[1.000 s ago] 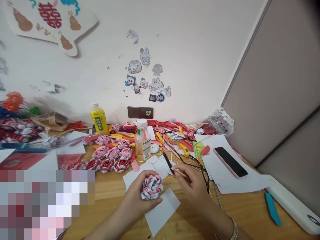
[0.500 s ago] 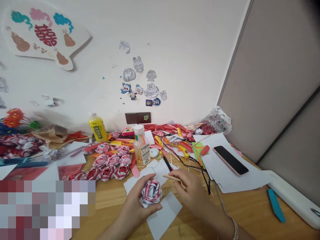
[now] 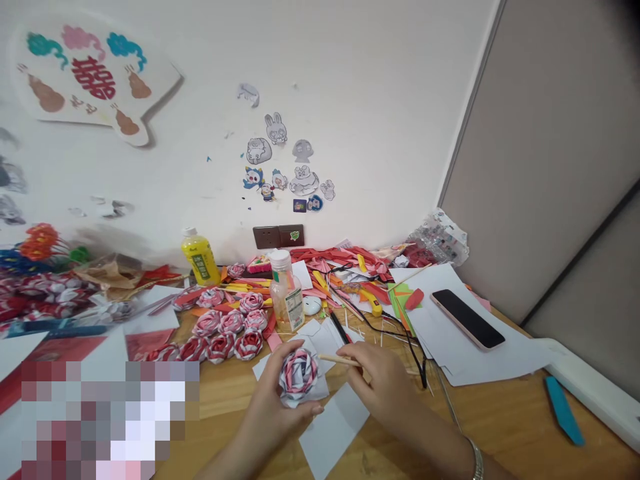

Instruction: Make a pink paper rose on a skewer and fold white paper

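My left hand [image 3: 273, 393] is curled around a pink, white and grey paper rose [image 3: 299, 375], its layered petals facing up toward me. White paper sticks out beneath the flower. Between the thumb and fingers of my right hand [image 3: 383, 377] is a thin wooden stick [image 3: 339, 360]. The stick's tip points left and is at the rose's right edge; whether it touches the petals I cannot tell. A white paper square [image 3: 334, 433] lies on the table below both hands.
Finished paper roses [image 3: 231, 321] cluster at left, beside a clear bottle [image 3: 287, 293]. A yellow drink bottle [image 3: 201, 257] stands behind. Colored paper strips [image 3: 340, 263] line the wall. At right are a phone [image 3: 467, 319] on white sheets, a black cable [image 3: 413, 353] and a teal cutter-like piece [image 3: 564, 410].
The wooden stick has moved down and left, its tip now beside the rose. The rose is tilted slightly more toward me and sits a little higher. The view has shifted slightly.
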Action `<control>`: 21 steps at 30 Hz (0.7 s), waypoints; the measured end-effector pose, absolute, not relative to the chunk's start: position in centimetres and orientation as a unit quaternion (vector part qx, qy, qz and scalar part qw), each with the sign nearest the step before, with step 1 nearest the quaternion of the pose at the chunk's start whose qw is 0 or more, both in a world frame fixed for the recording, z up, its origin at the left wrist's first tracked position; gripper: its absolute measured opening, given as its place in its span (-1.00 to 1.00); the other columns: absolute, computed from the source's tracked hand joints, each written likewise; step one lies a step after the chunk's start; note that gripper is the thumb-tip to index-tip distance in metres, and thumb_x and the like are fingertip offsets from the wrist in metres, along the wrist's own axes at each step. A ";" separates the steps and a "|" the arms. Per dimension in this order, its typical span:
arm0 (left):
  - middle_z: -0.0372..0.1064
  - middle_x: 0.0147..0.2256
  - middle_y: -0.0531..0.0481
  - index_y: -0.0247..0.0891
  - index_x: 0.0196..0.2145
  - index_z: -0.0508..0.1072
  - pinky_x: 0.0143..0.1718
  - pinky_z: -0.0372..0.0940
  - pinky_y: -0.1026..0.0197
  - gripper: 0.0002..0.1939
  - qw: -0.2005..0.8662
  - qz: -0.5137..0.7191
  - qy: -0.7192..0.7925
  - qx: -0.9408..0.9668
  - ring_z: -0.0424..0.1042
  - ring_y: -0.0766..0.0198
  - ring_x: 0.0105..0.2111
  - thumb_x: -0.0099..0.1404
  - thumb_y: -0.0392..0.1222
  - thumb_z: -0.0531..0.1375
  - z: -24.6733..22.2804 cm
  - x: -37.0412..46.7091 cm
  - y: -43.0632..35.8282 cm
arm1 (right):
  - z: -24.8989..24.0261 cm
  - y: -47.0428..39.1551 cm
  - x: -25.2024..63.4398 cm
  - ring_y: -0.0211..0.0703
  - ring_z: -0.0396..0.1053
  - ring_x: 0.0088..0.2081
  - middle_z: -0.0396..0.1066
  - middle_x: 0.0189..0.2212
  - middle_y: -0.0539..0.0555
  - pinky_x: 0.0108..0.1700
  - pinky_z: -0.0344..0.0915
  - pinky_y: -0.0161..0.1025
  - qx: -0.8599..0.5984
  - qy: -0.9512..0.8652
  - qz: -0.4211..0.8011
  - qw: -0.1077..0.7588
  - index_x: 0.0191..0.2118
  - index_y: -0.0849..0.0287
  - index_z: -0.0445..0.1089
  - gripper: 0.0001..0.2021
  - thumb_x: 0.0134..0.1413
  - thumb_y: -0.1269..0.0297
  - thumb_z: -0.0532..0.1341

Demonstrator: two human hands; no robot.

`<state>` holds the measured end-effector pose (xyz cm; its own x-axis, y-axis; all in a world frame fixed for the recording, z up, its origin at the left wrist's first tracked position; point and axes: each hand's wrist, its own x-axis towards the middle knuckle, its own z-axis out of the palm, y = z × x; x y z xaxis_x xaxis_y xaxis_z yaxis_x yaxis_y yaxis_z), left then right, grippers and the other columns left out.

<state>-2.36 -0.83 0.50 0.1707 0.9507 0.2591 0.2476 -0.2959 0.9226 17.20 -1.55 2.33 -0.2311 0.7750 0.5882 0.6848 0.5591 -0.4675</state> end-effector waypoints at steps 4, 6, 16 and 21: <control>0.22 0.05 -0.16 -0.19 0.03 0.19 -0.01 0.20 0.06 -0.32 0.384 0.446 0.471 0.657 0.26 0.04 0.02 -0.07 -0.24 0.29 0.9 -2.2 -0.3 | 1.8 -1.3 17.2 -0.19 0.36 -0.43 0.45 -0.43 0.03 -0.41 0.16 -0.32 -0.472 -0.784 0.061 0.399 -0.29 0.16 0.38 -0.77 -0.06 0.50 0.04; 0.32 -0.03 -0.14 -0.22 -0.05 0.29 0.01 0.18 0.02 -0.42 0.349 0.430 0.495 0.670 0.29 0.04 -0.01 -0.09 -0.32 0.28 1.4 -1.9 -0.3 | 1.6 -1.2 17.2 -0.18 0.36 -0.42 0.45 -0.43 0.03 -0.40 0.17 -0.32 -0.474 -0.784 0.059 0.397 -0.30 0.16 0.38 -0.77 -0.05 0.50 0.04; 0.33 -0.08 -0.15 -0.25 -0.08 0.26 -0.01 0.16 0.02 -0.58 0.084 0.339 0.591 0.728 0.29 0.05 -0.06 0.06 -0.22 0.13 4.7 -11.3 4.0 | 1.2 -0.8 17.5 -0.15 0.38 -0.41 0.44 -0.43 0.04 -0.41 0.20 -0.30 -0.475 -0.790 0.045 0.384 -0.29 0.15 0.38 -0.72 -0.05 0.52 -0.01; 0.38 -0.14 -0.12 -0.28 -0.19 0.30 -0.02 0.17 -0.01 -0.55 0.062 0.304 0.648 0.696 0.30 -0.05 -0.07 -0.14 -0.28 0.14 6.0 -19.5 8.2 | 0.8 -0.4 17.4 -0.15 0.38 -0.44 0.42 -0.48 0.02 -0.42 0.20 -0.30 -0.472 -0.795 0.030 0.381 -0.34 0.13 0.37 -0.73 -0.09 0.53 -0.01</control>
<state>-19.50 8.20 6.04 -0.0241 0.9394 0.3420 0.8639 -0.1526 0.4799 17.42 -0.43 0.80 -0.2646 0.7725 0.5773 0.7263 0.5534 -0.4078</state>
